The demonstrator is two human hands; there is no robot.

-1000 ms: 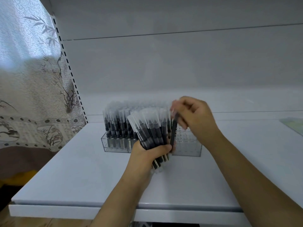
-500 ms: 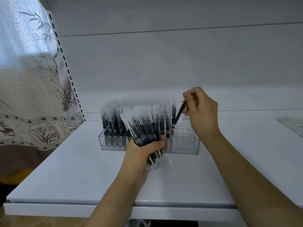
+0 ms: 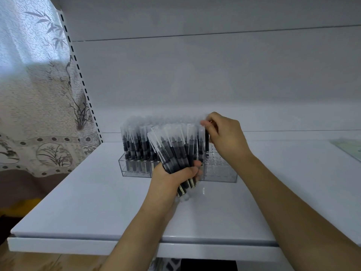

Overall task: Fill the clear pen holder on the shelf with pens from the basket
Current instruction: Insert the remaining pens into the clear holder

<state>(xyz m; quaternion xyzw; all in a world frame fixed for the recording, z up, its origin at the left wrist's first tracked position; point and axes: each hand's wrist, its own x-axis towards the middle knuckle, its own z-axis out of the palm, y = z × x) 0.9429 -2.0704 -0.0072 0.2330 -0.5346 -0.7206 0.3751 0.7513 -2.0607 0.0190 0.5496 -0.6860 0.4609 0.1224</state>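
The clear pen holder (image 3: 220, 172) stands on the white shelf (image 3: 93, 202). Several black pens with clear caps (image 3: 134, 145) fill its left part; the holes at its right end show bare. My left hand (image 3: 175, 177) grips a fanned bundle of black pens (image 3: 173, 151) in front of the holder. My right hand (image 3: 224, 136) pinches the cap end of a single pen (image 3: 206, 142), which stands upright with its lower end in the holder, right of the filled rows. The basket is out of view.
The shelf's back panel (image 3: 195, 75) rises behind the holder. A perforated upright (image 3: 78, 69) and a patterned curtain (image 3: 35, 94) are at the left. A pale green flat thing (image 3: 349, 148) lies at the shelf's far right. The shelf's front edge (image 3: 78, 249) is near me.
My right hand took one pen from the bundle, carried it up and right, then lowered it upright into the holder. My left hand kept hold of the bundle.
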